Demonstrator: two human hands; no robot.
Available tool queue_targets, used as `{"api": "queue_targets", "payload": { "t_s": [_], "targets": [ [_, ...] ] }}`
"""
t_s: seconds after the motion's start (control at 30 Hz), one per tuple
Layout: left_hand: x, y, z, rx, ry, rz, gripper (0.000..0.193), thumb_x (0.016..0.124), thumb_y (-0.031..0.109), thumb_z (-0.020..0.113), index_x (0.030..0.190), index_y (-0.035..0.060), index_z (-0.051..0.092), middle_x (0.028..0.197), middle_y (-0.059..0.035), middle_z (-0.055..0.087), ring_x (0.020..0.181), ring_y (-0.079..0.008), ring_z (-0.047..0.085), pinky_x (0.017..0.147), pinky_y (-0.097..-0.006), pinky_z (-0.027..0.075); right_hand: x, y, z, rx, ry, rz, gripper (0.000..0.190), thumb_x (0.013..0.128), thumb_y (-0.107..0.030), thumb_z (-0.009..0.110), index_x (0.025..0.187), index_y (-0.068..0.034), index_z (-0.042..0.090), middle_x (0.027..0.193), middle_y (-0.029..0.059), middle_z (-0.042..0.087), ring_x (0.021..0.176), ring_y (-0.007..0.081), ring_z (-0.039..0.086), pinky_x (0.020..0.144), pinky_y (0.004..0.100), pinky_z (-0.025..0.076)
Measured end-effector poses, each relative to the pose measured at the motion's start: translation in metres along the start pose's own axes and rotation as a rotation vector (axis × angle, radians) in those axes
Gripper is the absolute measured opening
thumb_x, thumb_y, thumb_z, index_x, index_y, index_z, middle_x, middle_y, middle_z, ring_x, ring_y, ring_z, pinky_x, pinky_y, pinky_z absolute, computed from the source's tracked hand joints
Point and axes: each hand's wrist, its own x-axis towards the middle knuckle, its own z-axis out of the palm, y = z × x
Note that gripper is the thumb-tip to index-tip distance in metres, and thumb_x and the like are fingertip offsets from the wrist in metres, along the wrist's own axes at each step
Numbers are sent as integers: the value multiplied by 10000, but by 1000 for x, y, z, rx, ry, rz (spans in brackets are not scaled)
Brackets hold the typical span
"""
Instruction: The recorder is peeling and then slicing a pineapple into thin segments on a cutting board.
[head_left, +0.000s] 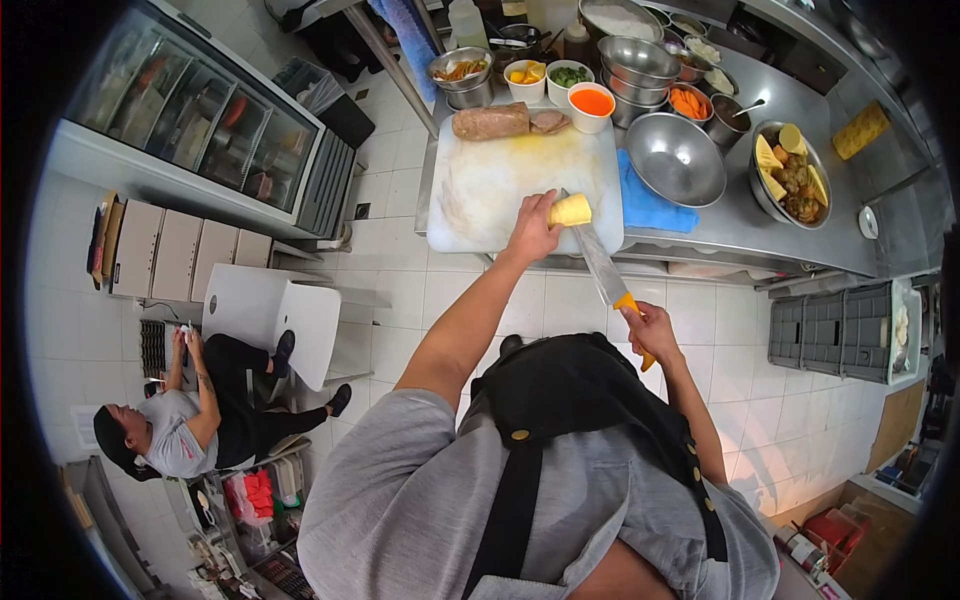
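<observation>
My left hand (537, 225) grips a short, thick yellow piece of food (571, 211) over the front right part of a white cutting board (487, 180). My right hand (651, 330) is closed around the yellow handle of a chef's knife (598, 259). Its broad blade slants up and left, passing behind or beneath the yellow piece, with the tip showing beyond it. Whether the blade touches the board there, I cannot tell. Along the board's far edge lies a brown meat log (490, 121), with cut slices (549, 121) at its right end.
A tub of orange liquid (592, 102) stands at the board's far right corner. Right of the board are a blue cloth (654, 196), a steel bowl (676, 159) and a bowl of yellow wedges and brown balls (793, 176). A person (180, 427) sits at left.
</observation>
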Motion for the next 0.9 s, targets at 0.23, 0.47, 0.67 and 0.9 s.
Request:
{"api": "queue_targets", "payload": {
  "t_s": [0.23, 0.47, 0.67, 0.9],
  "targets": [
    [-3, -2, -5, -11, 0, 20, 649, 775, 38, 719, 1378, 14, 481, 1177, -165, 586, 1156, -348, 503, 1019, -409, 428, 9, -18, 7, -80, 34, -39, 337, 978, -326, 608, 1070, -7, 665, 536, 40, 536, 378, 114, 518, 376, 275, 425],
    [-5, -2, -6, -12, 33, 32, 650, 757, 16, 710, 1365, -19, 482, 1171, -191, 584, 1119, -368, 510, 1001, -428, 433, -4, -10, 15, -80, 47, -24, 330, 977, -330, 609, 1046, -14, 674, 513, 36, 527, 367, 111, 512, 358, 281, 414],
    [-11, -10, -8, -65, 72, 76, 645, 747, 11, 719, 1353, -14, 498, 1140, -183, 594, 1093, -360, 515, 984, -422, 441, -1, -16, 27, -66, 83, -48, 326, 975, -327, 612, 1005, -9, 678, 504, 35, 521, 362, 109, 506, 355, 284, 409],
    [-8, -9, -6, -39, 59, 79, 638, 750, 27, 728, 1346, -22, 505, 1134, -180, 601, 1091, -355, 513, 985, -420, 440, -4, -18, 34, -68, 94, -62, 363, 973, -337, 608, 974, 21, 663, 533, 48, 551, 396, 139, 557, 379, 305, 444]
  ]
}}
